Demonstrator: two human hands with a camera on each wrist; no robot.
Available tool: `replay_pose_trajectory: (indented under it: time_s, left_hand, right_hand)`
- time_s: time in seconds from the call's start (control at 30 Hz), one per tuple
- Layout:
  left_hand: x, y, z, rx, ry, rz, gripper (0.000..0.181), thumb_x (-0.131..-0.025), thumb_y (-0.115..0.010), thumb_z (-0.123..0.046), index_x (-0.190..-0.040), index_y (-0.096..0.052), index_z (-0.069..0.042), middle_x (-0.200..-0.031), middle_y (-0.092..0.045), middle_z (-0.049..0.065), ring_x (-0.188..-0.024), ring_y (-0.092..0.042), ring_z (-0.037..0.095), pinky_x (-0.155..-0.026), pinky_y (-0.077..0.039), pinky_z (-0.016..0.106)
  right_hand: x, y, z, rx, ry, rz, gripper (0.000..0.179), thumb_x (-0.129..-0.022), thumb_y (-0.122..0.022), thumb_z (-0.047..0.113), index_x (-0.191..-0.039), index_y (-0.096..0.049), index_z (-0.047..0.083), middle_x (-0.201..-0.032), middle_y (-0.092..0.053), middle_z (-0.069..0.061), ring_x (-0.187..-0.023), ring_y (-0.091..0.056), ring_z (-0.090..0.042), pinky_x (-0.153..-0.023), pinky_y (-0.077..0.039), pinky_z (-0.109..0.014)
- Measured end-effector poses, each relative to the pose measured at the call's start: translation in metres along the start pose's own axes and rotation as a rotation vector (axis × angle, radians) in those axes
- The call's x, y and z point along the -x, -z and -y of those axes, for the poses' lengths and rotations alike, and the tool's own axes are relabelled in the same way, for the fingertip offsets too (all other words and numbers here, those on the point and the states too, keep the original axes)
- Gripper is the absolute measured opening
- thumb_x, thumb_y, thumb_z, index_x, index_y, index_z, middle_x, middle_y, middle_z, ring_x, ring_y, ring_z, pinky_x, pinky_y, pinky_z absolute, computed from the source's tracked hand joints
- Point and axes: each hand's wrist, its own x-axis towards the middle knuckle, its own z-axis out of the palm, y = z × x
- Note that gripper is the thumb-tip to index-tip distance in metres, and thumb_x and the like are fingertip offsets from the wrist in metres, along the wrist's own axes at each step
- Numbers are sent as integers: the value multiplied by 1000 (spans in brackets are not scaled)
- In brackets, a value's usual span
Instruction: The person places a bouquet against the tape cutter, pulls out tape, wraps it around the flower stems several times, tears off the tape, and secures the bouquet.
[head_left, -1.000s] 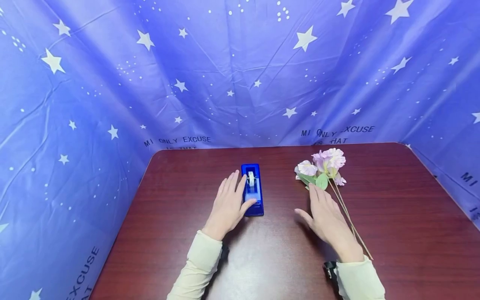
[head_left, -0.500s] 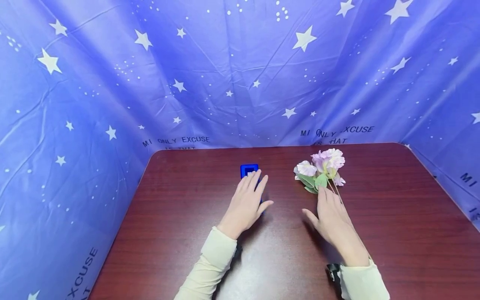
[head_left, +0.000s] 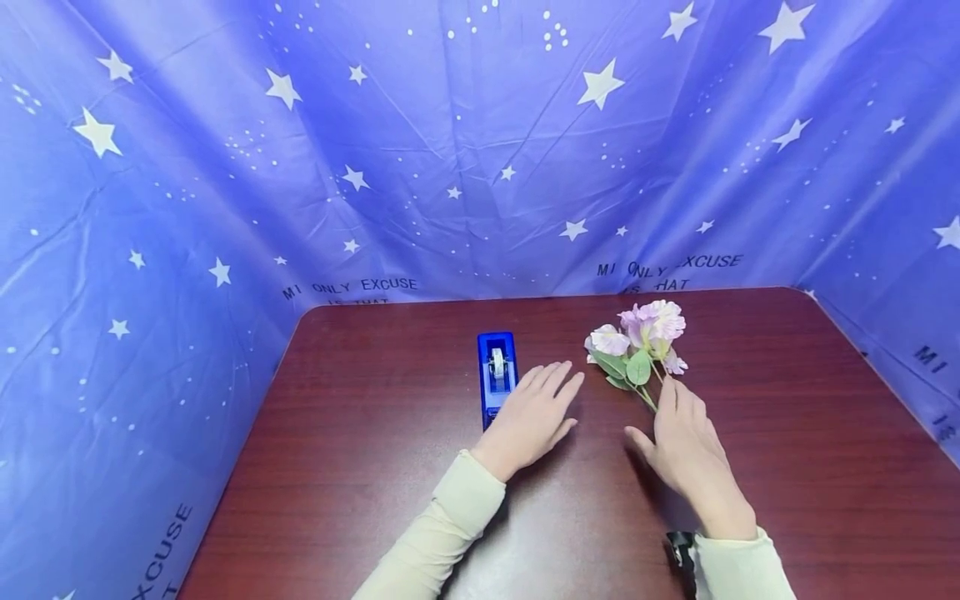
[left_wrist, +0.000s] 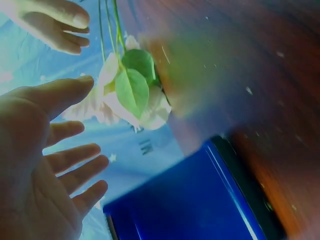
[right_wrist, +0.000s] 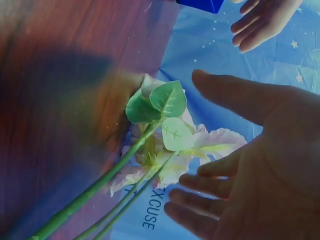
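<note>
A blue tape dispenser (head_left: 504, 390) with a small roll in it lies on the table; its near end is hidden behind my left hand (head_left: 531, 418). That hand has its fingers straight and spread, thumb apart, and holds nothing. In the left wrist view the dispenser's blue side (left_wrist: 180, 205) shows beside the fingers. Pale pink artificial flowers (head_left: 652, 325) with green leaves (head_left: 639, 367) lie farther right. My right hand (head_left: 693, 454) is over their stems, fingers extended and thumb apart. In the right wrist view the stems (right_wrist: 82, 197) run past the open palm, ungripped.
Both things lie on a dark red-brown wooden table (head_left: 360, 433) with rounded far corners. A blue curtain (head_left: 420, 125) printed with white stars and lettering hangs behind it and along both sides.
My left hand has moved right across the tape dispenser, uncovering its far part again. The right hand has shifted a little right over the flower stems. Dispenser and flowers lie where they were.
</note>
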Motion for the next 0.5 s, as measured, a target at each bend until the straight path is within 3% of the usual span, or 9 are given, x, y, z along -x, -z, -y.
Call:
replay_pose_trajectory:
  time_s: [0.13,0.3,0.5]
  left_hand:
    - [-9,-1,-9,-23,-57,-19,62,-96,-61,-41,-148,-44,-12,-151,-46,9,-141,-42,21,-118,-29,36]
    - [-17,-1,-17,-34,-92,-48,63,-91,-68,-38,-145,-47,-13,-148,-49,8,-137,-47,20,-116,-33,35]
    - [-26,-6,-27,-106,-149,-81,44,-99,-53,-19,-143,-51,-16,-143,-53,4,-134,-50,17,-113,-36,34]
  right_hand:
    - [1,2,-6,-9,-88,59,91,-87,-70,24,-139,-14,-25,-136,-28,-46,-121,-30,-62,-97,-35,-70]
    - [2,3,-9,-4,-133,63,89,-87,-70,25,-135,-18,-28,-128,-33,-47,-116,-35,-64,-94,-37,-69]
    - [2,2,-11,-4,-171,71,77,-87,-70,26,-124,-26,-26,-114,-40,-45,-106,-41,-61,-85,-41,-66]
